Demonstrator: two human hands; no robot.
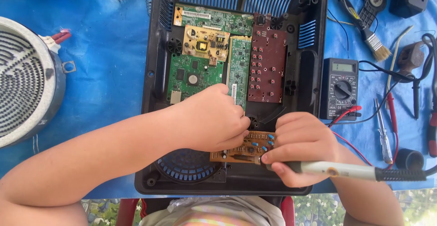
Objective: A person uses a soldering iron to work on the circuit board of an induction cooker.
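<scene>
Right hand (302,146) is closing its grip around a pale-handled soldering iron (337,170), tip touching the right end of a small brown circuit board (243,149), while left hand (214,119) is pinching that board's upper left edge, grip narrow and shut on it. Board is sitting tilted over the lower part of an open black appliance housing (157,84), just above its round fan grille (186,166), with green boards (193,75) and a dark red button board (266,64) lying further up inside; a multimeter (339,87) is lying just right of the housing on the blue table (109,62), a coil heater (25,78) well apart at left
</scene>
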